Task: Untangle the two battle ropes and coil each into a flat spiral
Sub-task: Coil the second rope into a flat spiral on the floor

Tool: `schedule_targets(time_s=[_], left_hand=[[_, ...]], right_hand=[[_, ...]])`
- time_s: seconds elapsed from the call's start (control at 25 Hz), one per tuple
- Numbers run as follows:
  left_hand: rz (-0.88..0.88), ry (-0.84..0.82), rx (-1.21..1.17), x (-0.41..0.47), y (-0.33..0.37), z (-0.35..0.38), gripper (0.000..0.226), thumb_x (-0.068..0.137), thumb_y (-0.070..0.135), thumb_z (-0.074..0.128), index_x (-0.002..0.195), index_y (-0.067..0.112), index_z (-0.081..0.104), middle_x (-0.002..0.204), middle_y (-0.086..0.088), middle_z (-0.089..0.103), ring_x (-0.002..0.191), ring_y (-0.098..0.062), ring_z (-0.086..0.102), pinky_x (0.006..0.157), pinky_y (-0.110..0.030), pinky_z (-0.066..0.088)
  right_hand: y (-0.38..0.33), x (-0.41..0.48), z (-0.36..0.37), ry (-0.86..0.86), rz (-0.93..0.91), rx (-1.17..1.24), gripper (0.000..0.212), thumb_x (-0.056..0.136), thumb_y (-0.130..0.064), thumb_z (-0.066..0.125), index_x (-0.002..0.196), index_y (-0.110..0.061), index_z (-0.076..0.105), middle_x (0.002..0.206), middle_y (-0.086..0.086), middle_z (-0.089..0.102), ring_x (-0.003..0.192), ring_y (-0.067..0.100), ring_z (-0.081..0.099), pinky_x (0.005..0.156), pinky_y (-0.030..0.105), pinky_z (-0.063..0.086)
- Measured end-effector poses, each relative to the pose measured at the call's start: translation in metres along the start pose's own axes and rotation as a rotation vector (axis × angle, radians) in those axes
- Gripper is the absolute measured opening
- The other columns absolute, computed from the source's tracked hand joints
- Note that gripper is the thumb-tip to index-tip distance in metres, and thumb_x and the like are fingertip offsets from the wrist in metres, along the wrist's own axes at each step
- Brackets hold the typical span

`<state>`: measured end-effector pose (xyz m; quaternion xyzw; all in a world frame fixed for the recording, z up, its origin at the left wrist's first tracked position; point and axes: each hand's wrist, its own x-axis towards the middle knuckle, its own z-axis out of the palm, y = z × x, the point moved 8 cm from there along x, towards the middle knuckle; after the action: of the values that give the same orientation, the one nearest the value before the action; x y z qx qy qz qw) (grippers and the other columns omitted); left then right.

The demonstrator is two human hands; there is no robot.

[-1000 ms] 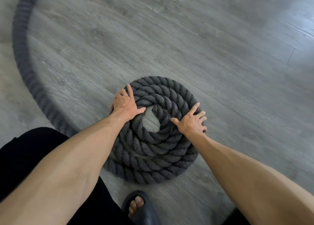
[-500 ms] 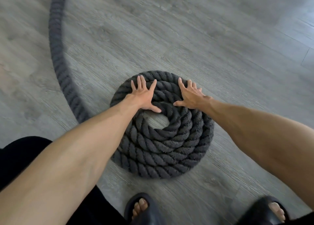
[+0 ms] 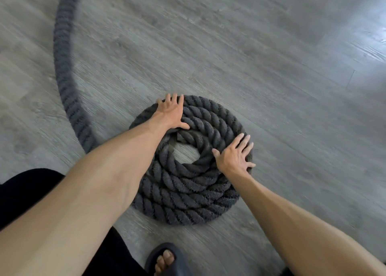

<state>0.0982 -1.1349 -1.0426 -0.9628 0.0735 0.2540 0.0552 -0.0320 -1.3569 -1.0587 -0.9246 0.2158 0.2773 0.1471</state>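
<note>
Your left hand (image 3: 171, 113) presses flat on the far-left rim of the rope coil (image 3: 183, 196), fingers spread straight, gripping nothing. Your right hand (image 3: 234, 156) does likewise on the right rim. The rope coil lies on the floor (image 3: 271, 77), and its tail (image 3: 62, 71) curves away far left.

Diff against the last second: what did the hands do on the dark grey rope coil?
The left hand slid from the left side of the dark grey twisted-rope coil to its far-left rim. The right hand went to the far side, then back to the right side. Nothing gripped or released: both hands stay flat on top. The loose rope tail still curves away on the left.
</note>
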Motion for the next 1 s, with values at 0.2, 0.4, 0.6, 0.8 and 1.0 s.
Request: schedule_targets(time_s=[0.2, 0.4, 0.6, 0.8, 1.0], left_hand=[[-0.172, -0.028, 0.011, -0.021, -0.032, 0.002, 0.12, 0.068, 0.081, 0.063, 0.148, 0.0, 0.024, 0.14, -0.017, 0.039, 0.121, -0.034, 0.044, 0.093, -0.049, 0.043], [-0.386, -0.13, -0.092, -0.046, -0.088, 0.027, 0.129, 0.07, 0.082, 0.06, 0.155, 0.006, 0.001, 0.148, -0.021, 0.031, 0.126, -0.038, 0.042, 0.09, -0.047, 0.04], [-0.563, -0.166, -0.104, -0.061, -0.123, 0.038, 0.124, 0.073, 0.09, 0.041, 0.156, 0.006, 0.001, 0.145, -0.021, 0.033, 0.118, -0.036, 0.046, 0.078, -0.042, 0.034], [-0.636, -0.204, -0.191, -0.057, -0.131, 0.04, 0.125, 0.071, 0.091, 0.04, 0.151, -0.001, 0.013, 0.136, -0.021, 0.041, 0.113, -0.035, 0.052, 0.074, -0.041, 0.039], [-0.491, -0.207, -0.202, -0.028, -0.131, 0.014, 0.134, 0.066, 0.088, 0.055, 0.155, 0.006, -0.003, 0.157, -0.025, 0.012, 0.141, -0.044, 0.027, 0.109, -0.066, 0.022]], right_hand=[[-0.033, 0.021, -0.015, -0.061, -0.171, -0.085, 0.111, 0.092, -0.051, 0.065, 0.159, -0.012, -0.015, 0.168, 0.008, -0.02, 0.155, 0.035, -0.009, 0.109, 0.075, 0.026], [-0.105, 0.047, -0.027, -0.079, -0.439, -0.281, 0.109, 0.092, -0.05, 0.067, 0.161, -0.015, -0.01, 0.168, 0.005, -0.018, 0.155, 0.033, -0.012, 0.112, 0.076, 0.02], [-0.166, 0.079, -0.035, 0.039, -0.495, -0.292, 0.106, 0.093, -0.055, 0.061, 0.161, -0.009, -0.005, 0.168, 0.018, -0.007, 0.155, 0.039, -0.007, 0.114, 0.075, 0.014], [-0.185, 0.095, -0.051, -0.004, -0.366, -0.213, 0.12, 0.083, -0.072, 0.061, 0.16, -0.011, -0.008, 0.167, 0.023, -0.006, 0.154, 0.042, -0.005, 0.112, 0.078, 0.011], [-0.108, 0.04, -0.009, -0.147, -0.194, -0.165, 0.139, 0.072, -0.088, 0.055, 0.155, -0.013, -0.028, 0.16, 0.023, -0.033, 0.15, 0.039, -0.028, 0.106, 0.084, 0.002]])
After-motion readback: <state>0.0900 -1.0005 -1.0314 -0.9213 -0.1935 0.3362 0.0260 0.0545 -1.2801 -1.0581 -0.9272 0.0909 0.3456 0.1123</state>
